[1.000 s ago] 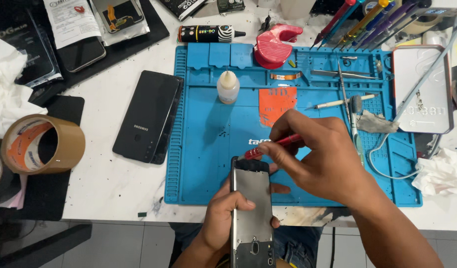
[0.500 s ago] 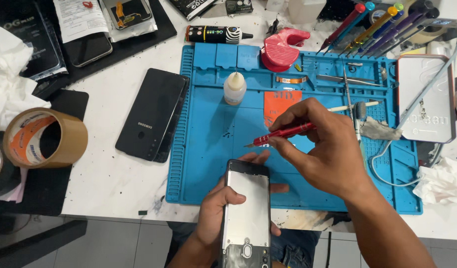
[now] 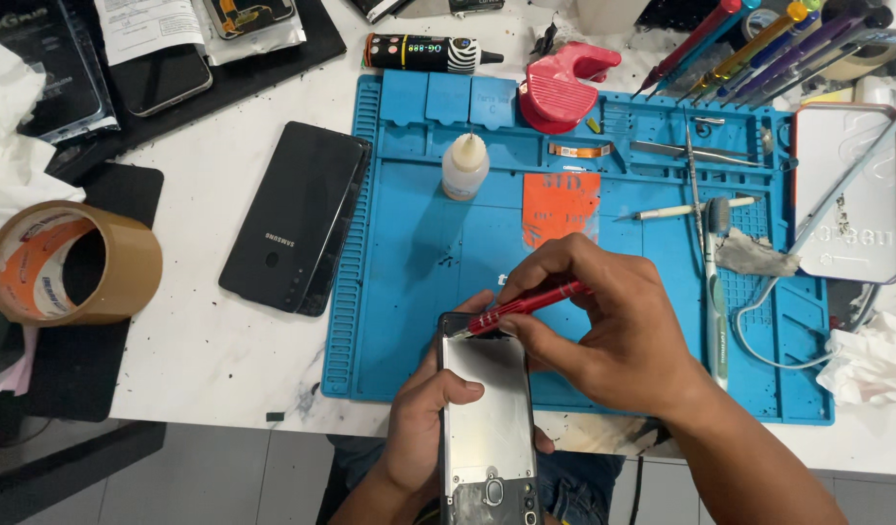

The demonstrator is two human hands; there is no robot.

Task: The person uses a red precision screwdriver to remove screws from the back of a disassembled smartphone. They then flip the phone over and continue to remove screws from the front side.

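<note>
One opened phone (image 3: 487,428) — left hand (image 3: 423,428) fingers wrapped round it; right hand (image 3: 603,326) fingers pinching one red screwdriver (image 3: 521,308).

brown tape roll (image 3: 69,262) left; black phone (image 3: 294,216) beside blue mat (image 3: 419,262); white dropper btl (image 3: 464,167) on mat.

The lower end of the opened phone (image 3: 489,428) runs past the bottom edge. The left hand (image 3: 423,428) covers its left side. The right hand (image 3: 603,326) hides the rear of the red tool (image 3: 521,309); the tip's contact is too small to tell.
</note>
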